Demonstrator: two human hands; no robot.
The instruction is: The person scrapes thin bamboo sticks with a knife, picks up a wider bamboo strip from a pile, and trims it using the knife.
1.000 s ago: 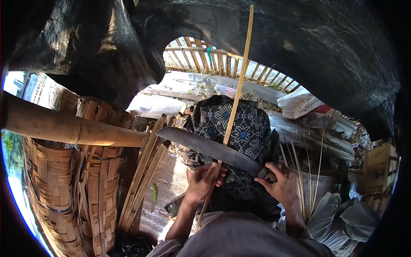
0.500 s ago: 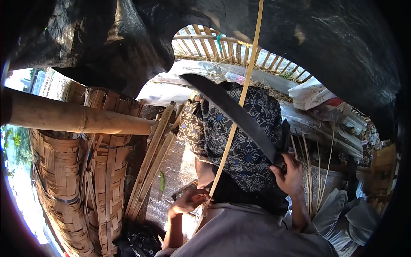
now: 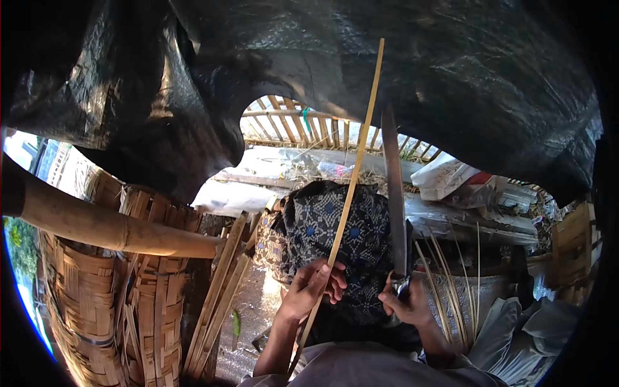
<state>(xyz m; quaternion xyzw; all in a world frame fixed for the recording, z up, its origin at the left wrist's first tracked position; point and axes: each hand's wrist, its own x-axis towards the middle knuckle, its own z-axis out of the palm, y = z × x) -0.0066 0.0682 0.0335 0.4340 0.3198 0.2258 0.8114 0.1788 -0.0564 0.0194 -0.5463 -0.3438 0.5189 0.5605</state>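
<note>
A long, thin bamboo strip (image 3: 356, 169) slants up from my lap. My left hand (image 3: 311, 288) grips it low down, the thumb pressed against it and the fingers curled. In my right hand (image 3: 406, 302) is the handle of a machete (image 3: 393, 187), its long dark blade pointing up and away, to the right of the strip. Blade and strip stand apart. Behind both hands, a dark patterned cloth (image 3: 322, 219) with blue spots covers my lap and knees.
Tall woven bamboo baskets (image 3: 84, 290) stand at left, under a thick bamboo pole (image 3: 116, 226). Split bamboo pieces (image 3: 216, 303) lean beside them. Several thin strips (image 3: 454, 290) stand at right. Black plastic sheeting (image 3: 309, 58) hangs overhead, and a bamboo fence (image 3: 284, 122) runs beyond.
The machete has swung from slanting left across my lap to nearly upright. My left hand has risen with the strip, whose top end now shows. The view has tilted upward.
</note>
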